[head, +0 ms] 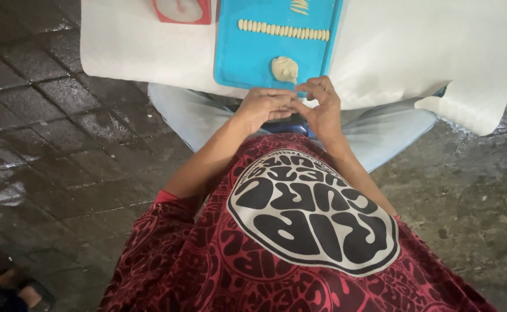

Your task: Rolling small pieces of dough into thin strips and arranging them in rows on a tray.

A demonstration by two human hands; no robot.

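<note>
Fingers [314, 91] of right hand [323, 110]: curled inward, tips meeting those of left hand [265, 106] just below near edge of blue tray [245, 60]; whether anything is pinched between them cannot be told (contact point hidden by knuckles).
Left hand fingers [276, 98]: held together, extended toward the right hand, touching it at the tips; grip on any object likewise not discernible.
Dough lump [284, 69]: pale, rounded with a small pulled tip, lying on the tray close to its near edge, just beyond both hands, apart from them.
Row of dough pieces [282, 30]: small pale ovals set side by side in one line across the tray's middle, well apart from the lump.
Further dough pieces [298, 6]: a few at the tray's far edge, partly cut off by the frame.
Blue tray: rectangular, raised rim, resting on white paper sheet [415, 52] that covers the table and hangs over its near side.
Red-framed object [182, 10]: left of the tray on the paper, round pale face, mostly out of frame.
Red patterned shirt [299, 231]: large round black-and-white print on front, fills lower view.
Light blue trousers [190, 115]: knees showing either side of the hands, under the paper's edge.
Floor [45, 115]: dark wet paving stones to the left, rough grey ground to the right.
</note>
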